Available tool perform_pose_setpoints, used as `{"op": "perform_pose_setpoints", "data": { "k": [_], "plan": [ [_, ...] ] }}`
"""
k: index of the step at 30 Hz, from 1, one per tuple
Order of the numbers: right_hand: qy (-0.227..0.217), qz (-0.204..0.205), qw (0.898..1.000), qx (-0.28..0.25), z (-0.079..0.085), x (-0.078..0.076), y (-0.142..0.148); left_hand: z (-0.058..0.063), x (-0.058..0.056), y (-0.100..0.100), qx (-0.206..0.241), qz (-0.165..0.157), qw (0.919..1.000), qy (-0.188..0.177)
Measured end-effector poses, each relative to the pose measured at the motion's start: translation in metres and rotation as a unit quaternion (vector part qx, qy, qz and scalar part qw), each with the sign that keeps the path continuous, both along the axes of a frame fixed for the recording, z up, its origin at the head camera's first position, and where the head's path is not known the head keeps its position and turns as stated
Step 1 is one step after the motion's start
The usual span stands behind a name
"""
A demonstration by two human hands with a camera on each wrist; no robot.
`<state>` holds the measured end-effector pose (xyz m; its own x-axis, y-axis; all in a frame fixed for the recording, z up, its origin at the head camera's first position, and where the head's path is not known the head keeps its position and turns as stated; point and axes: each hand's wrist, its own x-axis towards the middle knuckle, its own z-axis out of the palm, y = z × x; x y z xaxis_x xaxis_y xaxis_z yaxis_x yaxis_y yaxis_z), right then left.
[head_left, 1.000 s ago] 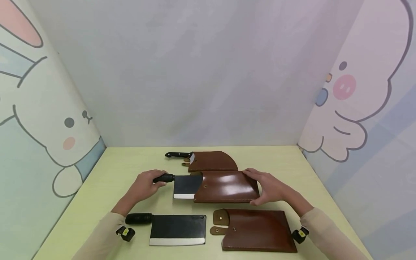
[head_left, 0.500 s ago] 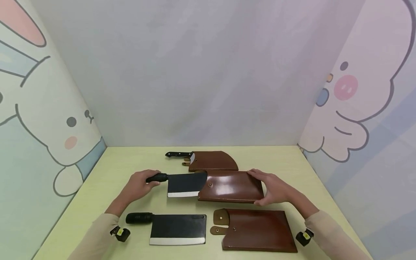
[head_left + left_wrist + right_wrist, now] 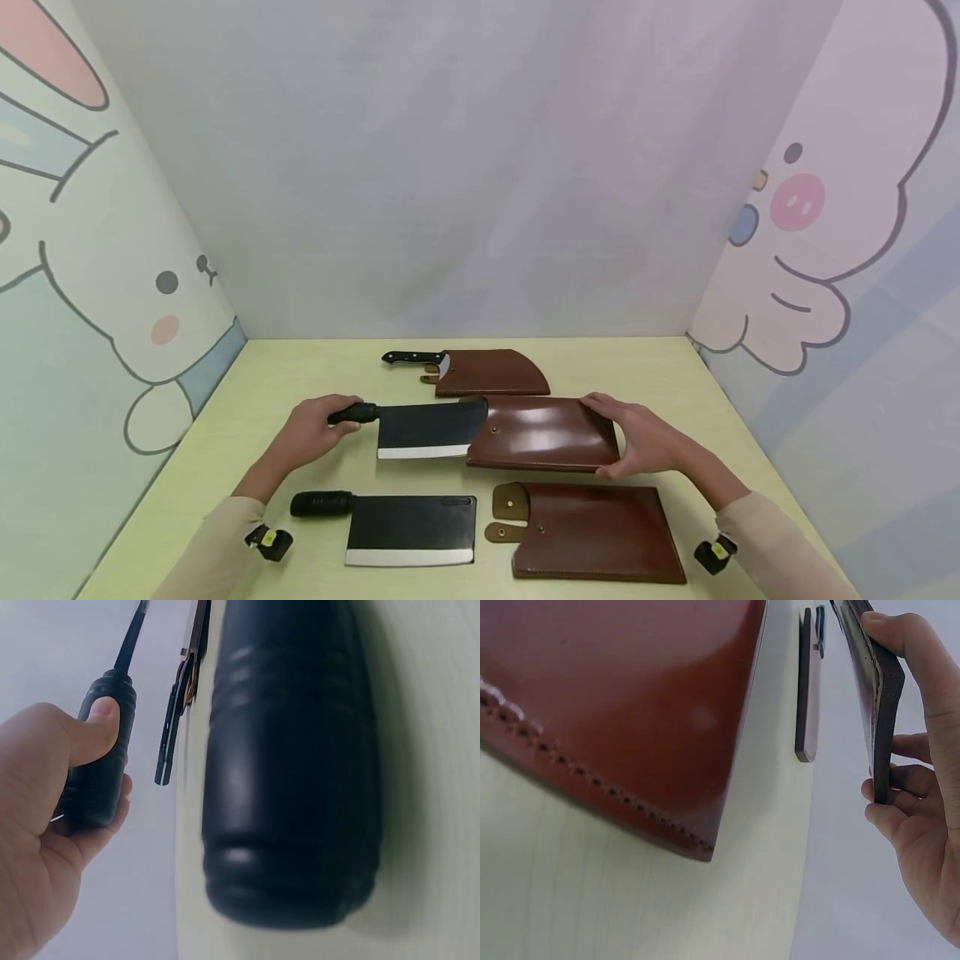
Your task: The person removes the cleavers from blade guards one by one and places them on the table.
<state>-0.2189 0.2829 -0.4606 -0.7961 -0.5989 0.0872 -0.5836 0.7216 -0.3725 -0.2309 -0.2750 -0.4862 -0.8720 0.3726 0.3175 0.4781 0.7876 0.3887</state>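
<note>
Cleaver [image 3: 423, 427], black and pale-edged, partly inside a glossy brown sheath [image 3: 546, 435].

A pale yellow tabletop [image 3: 637, 367] met a faintly creased grey backdrop [image 3: 465, 167]. The left side panel [image 3: 52, 467] bore a cartoon rabbit [image 3: 112, 258], the right side panel [image 3: 900, 433] a pink-cheeked white cartoon animal [image 3: 862, 158], under soft light.

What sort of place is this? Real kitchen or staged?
Probably a staged booth rather than a working kitchen: cartoon-printed side panels and a plain greyish backdrop border three sides of the pale table.
</note>
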Motion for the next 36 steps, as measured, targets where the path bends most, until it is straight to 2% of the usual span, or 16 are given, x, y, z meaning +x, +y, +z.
{"op": "perform_pose_setpoints", "data": {
  "k": [12,20,36],
  "plan": [
    [-0.004,-0.015,1.0,-0.002,-0.006,0.004,0.018,-0.007,0.002,-0.011,0.001,0.0,0.9999,0.016],
    [0.004,-0.025,1.0,0.014,-0.008,0.005,0.027,-0.007,0.0,-0.019,-0.01,0.002,0.9999,-0.005],
    [-0.037,-0.021,0.999,0.033,-0.009,-0.004,0.033,-0.017,-0.005,-0.028,-0.027,-0.002,0.9989,-0.039]
  ]
}}
